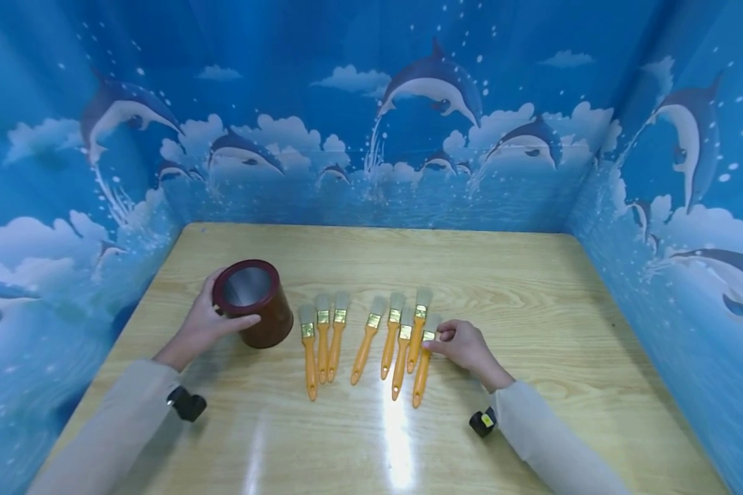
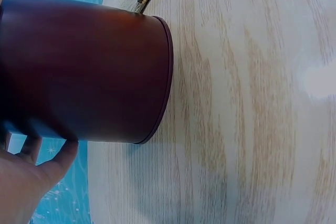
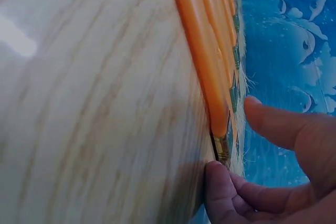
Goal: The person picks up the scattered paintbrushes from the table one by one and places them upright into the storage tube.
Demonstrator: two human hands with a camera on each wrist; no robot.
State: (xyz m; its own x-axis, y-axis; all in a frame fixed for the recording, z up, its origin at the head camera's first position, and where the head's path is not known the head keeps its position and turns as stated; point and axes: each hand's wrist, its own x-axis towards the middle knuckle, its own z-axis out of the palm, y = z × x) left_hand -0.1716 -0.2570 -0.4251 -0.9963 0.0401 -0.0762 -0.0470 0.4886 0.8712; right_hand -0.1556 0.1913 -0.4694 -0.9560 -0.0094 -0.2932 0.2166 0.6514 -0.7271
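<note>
Dark red cup (image 1: 254, 302) is gripped round its side by left hand (image 1: 204, 326); rightmost brush (image 1: 424, 364) is pinched at its ferrule by right hand (image 1: 467, 346).

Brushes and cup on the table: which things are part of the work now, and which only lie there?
In use:
- cup, held by left hand
- rightmost brush, pinched near its metal band by right hand

Just lying there:
- seven other brushes on the table

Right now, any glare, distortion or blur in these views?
Head view: lamp glare streaks the table, walls bow at edges. Left wrist view: cup sharp, pale glare patch at right. Right wrist view: brushes soft close up, glare top left.
</note>
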